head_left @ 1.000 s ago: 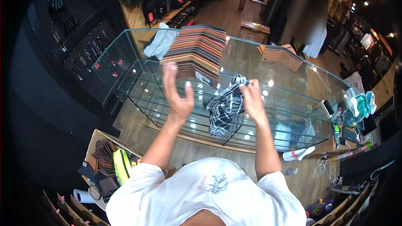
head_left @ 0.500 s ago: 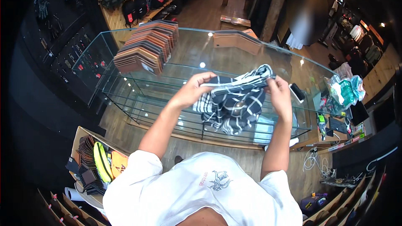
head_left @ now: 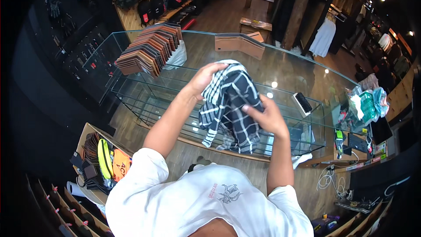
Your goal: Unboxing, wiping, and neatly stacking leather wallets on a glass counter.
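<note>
A black-and-white plaid cloth (head_left: 239,101) hangs bunched between my hands, above the near part of the glass display counter (head_left: 193,79). At its upper left edge, my left hand (head_left: 206,79) is closed on the fabric. My right hand (head_left: 269,116) grips the right side, with the thumb across the front and the fingers partly hidden behind the folds. To the right of the cloth, a brush with black bristles (head_left: 302,104) lies on the glass.
A row of folded wallets (head_left: 151,46) stands at the counter's left, beside white material (head_left: 177,57). Another brown wallet (head_left: 239,45) stands open at the far edge. Plastic bags (head_left: 370,103) sit at the right end. At lower left is a box of goods (head_left: 90,129).
The cloth has gone from stretched sideways to hanging in a taller bunch. My right hand has moved left and down, closer to my left hand. My view has shifted slightly.
</note>
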{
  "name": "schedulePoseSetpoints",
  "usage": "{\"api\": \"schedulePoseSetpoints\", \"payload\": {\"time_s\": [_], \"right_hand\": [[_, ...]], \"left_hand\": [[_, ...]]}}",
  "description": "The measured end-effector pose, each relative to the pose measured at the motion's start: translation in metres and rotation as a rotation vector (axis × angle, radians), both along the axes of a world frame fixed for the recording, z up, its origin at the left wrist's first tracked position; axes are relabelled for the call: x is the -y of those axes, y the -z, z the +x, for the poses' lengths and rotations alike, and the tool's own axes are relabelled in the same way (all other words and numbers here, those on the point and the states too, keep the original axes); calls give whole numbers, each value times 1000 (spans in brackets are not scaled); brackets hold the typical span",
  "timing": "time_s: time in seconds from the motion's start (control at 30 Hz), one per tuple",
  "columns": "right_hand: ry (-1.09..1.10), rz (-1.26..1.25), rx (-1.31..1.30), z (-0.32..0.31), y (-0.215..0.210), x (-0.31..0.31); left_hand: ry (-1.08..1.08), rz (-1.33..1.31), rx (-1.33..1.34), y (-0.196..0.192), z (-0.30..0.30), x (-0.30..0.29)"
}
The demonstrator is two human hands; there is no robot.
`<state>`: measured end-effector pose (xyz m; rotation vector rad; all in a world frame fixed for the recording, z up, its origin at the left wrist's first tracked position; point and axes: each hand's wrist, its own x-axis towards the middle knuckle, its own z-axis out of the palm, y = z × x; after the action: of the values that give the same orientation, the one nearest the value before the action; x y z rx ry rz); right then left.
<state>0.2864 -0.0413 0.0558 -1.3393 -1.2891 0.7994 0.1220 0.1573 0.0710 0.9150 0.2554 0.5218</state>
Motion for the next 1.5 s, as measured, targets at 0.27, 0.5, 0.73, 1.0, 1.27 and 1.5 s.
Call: {"api": "schedulePoseSetpoints", "payload": {"time_s": [0.27, 0.5, 0.73, 1.0, 1.27, 1.5], "right_hand": [[480, 288, -397, 35, -15, -31], [790, 125, -214, 36, -17, -44], [839, 215, -132, 50, -4, -60], [584, 429, 861, -20, -15, -145], [384, 605, 771, -52, 7, -146], [284, 591, 696, -71, 23, -108]], "left_hand": [[-394, 939, -199, -15, 38, -106], [-540, 1364, -603, 24, 71, -178], [-247, 856, -346, 8, 63, -161], [32, 194, -146, -6, 20, -60], [-168, 139, 291, 6, 6, -2], [-108, 53, 197, 14, -3, 30]]}}
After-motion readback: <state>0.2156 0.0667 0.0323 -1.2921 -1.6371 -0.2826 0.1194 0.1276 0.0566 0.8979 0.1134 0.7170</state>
